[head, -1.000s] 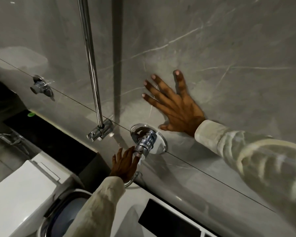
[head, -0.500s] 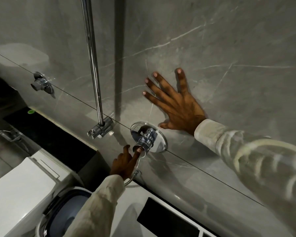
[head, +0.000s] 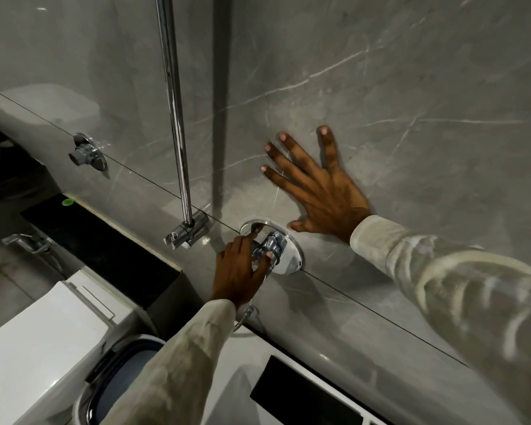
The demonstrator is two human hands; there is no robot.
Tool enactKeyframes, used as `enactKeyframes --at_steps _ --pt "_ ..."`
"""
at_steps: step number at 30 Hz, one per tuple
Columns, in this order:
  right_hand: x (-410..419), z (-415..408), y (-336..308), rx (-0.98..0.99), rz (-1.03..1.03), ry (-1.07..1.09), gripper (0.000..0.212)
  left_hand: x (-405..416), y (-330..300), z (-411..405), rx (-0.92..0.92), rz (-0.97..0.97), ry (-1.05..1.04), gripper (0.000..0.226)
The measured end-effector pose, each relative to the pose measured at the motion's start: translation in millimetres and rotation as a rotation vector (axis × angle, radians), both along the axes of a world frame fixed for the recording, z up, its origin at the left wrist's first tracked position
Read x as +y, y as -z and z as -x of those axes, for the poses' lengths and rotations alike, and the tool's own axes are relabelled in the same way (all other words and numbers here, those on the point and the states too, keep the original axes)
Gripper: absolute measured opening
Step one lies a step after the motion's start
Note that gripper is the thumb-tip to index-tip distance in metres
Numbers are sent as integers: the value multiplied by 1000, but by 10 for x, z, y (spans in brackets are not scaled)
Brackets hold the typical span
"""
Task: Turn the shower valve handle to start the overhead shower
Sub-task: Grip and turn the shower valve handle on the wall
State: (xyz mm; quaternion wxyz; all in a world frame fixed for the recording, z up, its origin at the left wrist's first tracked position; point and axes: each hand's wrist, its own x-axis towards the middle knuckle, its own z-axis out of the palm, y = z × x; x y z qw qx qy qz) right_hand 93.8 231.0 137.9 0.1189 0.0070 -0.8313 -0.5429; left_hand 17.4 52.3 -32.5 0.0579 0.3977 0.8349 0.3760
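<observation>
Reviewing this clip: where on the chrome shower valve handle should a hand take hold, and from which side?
Probably the ribbed chrome knob of the valve handle, which juts out from its round wall plate. Come from below-left, as the left hand does, fingers wrapping it; the right hand rests flat on the wall.

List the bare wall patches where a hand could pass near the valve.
Free: grey wall tile above the right hand; tile between the chrome riser pipe and the small wall outlet; tile lower right of the valve plate. Crowded: the shower valve handle, held by the left hand, with the pipe bracket close beside it.
</observation>
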Motion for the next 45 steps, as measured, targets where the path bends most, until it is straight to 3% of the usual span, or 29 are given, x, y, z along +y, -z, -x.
enactKeyframes --at_steps 8,17,25,34,45 --pt "18 -3 8 5 -15 -5 137 151 -171 -85 98 -70 35 32" --pt "34 14 37 15 3 -13 137 195 -238 -115 198 -109 42 19" --pt "43 16 38 23 0 -19 139 203 -221 -147 234 -28 26 20" --pt "29 15 35 17 13 -8 139 190 -222 -84 570 172 135 44" --pt "27 -3 44 12 7 -11 138 169 -291 -83 1042 264 253 22"
